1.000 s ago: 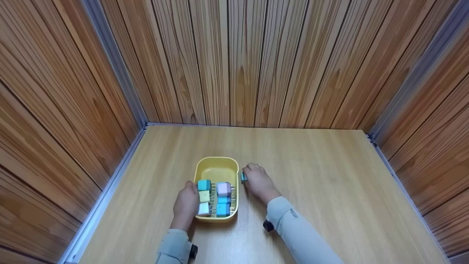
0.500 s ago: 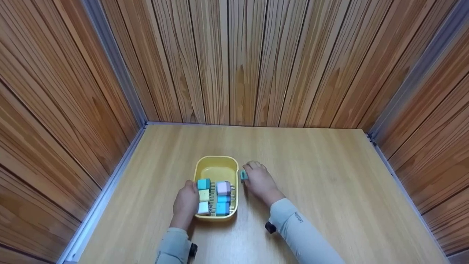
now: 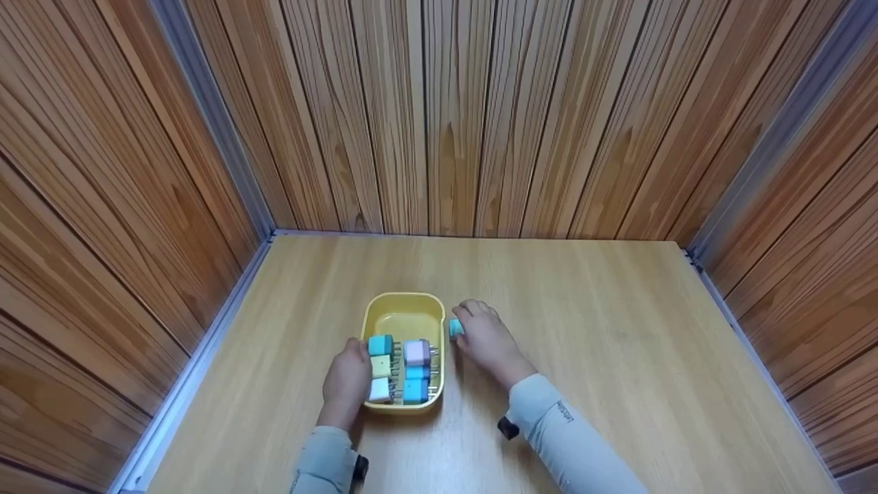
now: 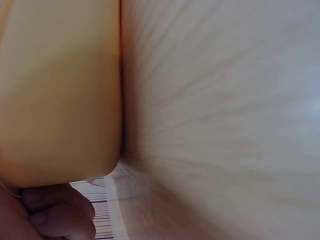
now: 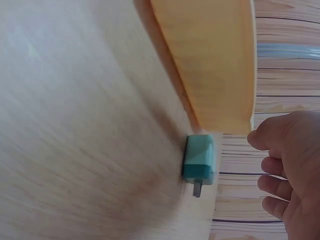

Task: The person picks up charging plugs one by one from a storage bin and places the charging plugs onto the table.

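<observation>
A yellow plastic tub (image 3: 406,322) holds several pastel plug adapters with metal prongs, such as a lilac one (image 3: 416,353), a teal one (image 3: 380,345) and a white one (image 3: 379,390). My left hand (image 3: 348,377) grips the tub's left rim; the left wrist view shows its curled fingers (image 4: 62,215) against the tub wall. Outside the tub, close to its right wall, another teal plug adapter (image 5: 199,156) rests on the table with a prong showing. Above it hovers my right hand (image 5: 295,170), fingers loosely bent, with a visible gap to the adapter.
The wooden table (image 3: 603,343) is bounded by wood-panelled walls (image 3: 453,123) at the back and both sides. Metal rails (image 3: 206,357) run along the table's edges. The adapters lie in two columns in the tub's near part.
The right hand has shifted slightly away and to the right, and a brighter face of the loose teal plug adapter now shows. The left hand stays on the tub.
</observation>
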The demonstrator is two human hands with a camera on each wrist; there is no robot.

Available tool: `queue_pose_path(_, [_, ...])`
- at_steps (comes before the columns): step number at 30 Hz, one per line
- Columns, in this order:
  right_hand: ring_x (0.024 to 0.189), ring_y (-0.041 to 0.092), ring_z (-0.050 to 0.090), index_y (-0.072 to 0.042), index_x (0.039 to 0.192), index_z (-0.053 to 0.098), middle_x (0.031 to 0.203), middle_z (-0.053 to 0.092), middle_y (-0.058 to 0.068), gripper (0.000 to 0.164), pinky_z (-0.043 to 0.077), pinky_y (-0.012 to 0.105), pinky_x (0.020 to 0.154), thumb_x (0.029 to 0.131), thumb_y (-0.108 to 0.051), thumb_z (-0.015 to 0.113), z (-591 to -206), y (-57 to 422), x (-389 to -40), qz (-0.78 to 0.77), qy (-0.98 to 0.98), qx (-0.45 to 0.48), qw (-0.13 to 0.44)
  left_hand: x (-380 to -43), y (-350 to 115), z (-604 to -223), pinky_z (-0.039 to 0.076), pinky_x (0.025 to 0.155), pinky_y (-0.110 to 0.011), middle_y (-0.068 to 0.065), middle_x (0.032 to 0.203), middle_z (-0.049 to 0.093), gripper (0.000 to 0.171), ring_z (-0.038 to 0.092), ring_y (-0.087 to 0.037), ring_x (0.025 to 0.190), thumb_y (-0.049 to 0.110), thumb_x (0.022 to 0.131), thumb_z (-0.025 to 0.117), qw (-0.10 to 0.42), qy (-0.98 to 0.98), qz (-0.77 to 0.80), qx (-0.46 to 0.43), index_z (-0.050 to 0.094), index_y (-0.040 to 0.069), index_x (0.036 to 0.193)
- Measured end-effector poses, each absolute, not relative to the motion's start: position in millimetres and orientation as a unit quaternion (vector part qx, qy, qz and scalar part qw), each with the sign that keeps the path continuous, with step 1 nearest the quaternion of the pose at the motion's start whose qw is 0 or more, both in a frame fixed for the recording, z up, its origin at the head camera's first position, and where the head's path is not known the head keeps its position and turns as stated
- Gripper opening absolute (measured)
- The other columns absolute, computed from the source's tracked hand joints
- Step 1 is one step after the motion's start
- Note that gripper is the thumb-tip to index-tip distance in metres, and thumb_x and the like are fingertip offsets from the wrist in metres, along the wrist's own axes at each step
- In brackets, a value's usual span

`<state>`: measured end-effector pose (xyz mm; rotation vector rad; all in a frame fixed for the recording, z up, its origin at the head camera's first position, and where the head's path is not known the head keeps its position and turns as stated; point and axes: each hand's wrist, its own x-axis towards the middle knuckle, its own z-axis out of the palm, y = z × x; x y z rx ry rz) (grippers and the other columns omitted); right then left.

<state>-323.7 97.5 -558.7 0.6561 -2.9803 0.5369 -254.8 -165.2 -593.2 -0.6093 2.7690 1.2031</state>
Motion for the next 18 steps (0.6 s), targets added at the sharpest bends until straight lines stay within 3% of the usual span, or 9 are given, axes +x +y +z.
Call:
queue_pose_path(4, [0.142, 0.027, 0.044, -0.012, 0.146, 0.054, 0.148, 0.051, 0.007, 0.051, 0.036, 0.047, 0.117, 0.099, -0.024, 0.068, -553, 93, -321, 0.193, -0.956, 0.220, 0.029, -255, -166, -592, 0.050, 0.070, -0.039, -0.009, 0.099, 0.065, 0.041, 0.061, -0.023, 0.082, 0.039, 0.112, 0.028, 0.029, 0.899, 0.391, -0.197, 0.053, 0.010, 0.127])
queue_pose_path(11, [0.139, 0.026, 0.047, -0.010, 0.144, 0.056, 0.144, 0.054, 0.007, 0.049, 0.038, 0.046, 0.116, 0.098, -0.023, 0.068, -546, 84, -316, 0.197, -0.948, 0.245, 0.048, -255, -167, -593, 0.053, 0.085, -0.044, -0.009, 0.110, 0.065, 0.044, 0.063, -0.024, 0.093, 0.042, 0.112, 0.026, 0.047, 0.884, 0.416, -0.208, 0.050, 0.012, 0.135])
queue_pose_path(18, [0.137, 0.026, 0.049, -0.010, 0.144, 0.056, 0.143, 0.054, 0.008, 0.053, 0.038, 0.044, 0.116, 0.096, -0.027, 0.070, -538, 76, -308, 0.190, -0.943, 0.270, 0.039, -256, -167, -593, 0.051, 0.075, -0.040, -0.009, 0.102, 0.065, 0.043, 0.061, -0.023, 0.085, 0.040, 0.112, 0.027, 0.039, 0.898, 0.391, -0.198, 0.052, 0.010, 0.131])
